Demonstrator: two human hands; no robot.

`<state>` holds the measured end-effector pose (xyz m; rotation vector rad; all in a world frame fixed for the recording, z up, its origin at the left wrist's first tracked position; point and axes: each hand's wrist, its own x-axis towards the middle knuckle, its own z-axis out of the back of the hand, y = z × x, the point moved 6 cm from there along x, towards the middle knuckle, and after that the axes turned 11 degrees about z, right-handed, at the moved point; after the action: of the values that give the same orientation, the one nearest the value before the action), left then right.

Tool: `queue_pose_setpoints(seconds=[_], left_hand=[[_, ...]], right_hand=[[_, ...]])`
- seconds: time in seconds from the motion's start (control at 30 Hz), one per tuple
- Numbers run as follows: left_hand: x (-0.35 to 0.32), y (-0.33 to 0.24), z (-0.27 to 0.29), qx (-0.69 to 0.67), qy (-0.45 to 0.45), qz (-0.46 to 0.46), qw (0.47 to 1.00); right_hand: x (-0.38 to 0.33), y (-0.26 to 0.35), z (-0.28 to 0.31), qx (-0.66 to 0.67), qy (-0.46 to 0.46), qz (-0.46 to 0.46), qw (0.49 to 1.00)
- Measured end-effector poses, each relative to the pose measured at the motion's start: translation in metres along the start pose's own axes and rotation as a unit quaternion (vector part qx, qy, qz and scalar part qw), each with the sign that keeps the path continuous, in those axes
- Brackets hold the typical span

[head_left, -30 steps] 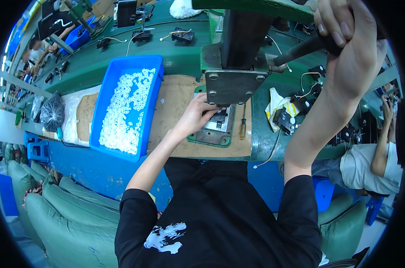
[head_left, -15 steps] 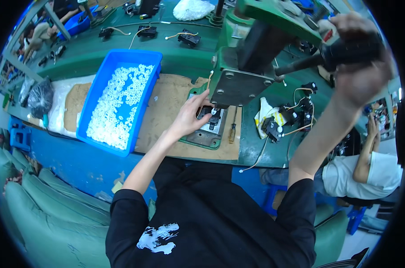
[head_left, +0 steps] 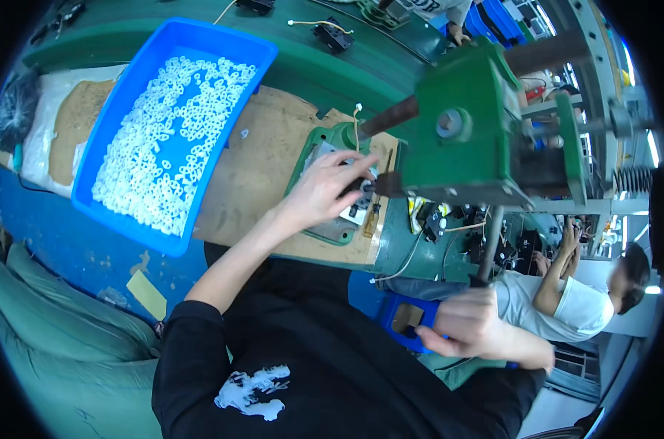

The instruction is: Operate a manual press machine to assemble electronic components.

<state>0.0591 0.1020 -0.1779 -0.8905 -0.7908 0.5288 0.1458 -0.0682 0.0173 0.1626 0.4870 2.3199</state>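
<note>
Seeing first the green press [head_left: 456, 124], largest of all and landmark for the rest, with its green base [head_left: 329, 233]. Left of the press, noting the blue tray [head_left: 222, 45]. Below the press head, toward the body, finding the lever [head_left: 491, 243] swung down; 0.5 seconds ago, sticking out high at the right of the press. Reading this as a pressing stroke well under way, likely sending force into the work below.

At the lever's lower end, below the press head, seeing the right hand [head_left: 471, 322] dropped along with it, grip curled around the lever. Over the press base, finding the left hand [head_left: 323, 193] in much the same spot as before, grip partly spread, arched above the dark part [head_left: 359, 208]; cannot tell whether pinching it. So placing that part on the press base, partly hidden. Just right of the base, spotting the amber-handled screwdriver [head_left: 373, 219]; smallest, inside the tray, many white pieces [head_left: 156, 139].
</note>
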Motion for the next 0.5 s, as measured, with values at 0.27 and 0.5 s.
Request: queue_pose_setpoints(seconds=[0.27,0.5], left_hand=[[-0.003,0.000,0.004,-0.029,-0.021,0.005,0.999],[0.007,-0.002,0.005,0.027,-0.001,-0.018,0.999]], right_hand=[[0.000,0.005,-0.026,-0.048,-0.006,0.094,0.994],[-0.001,-0.008,-0.001,-0.024,-0.072,0.007,0.997]])
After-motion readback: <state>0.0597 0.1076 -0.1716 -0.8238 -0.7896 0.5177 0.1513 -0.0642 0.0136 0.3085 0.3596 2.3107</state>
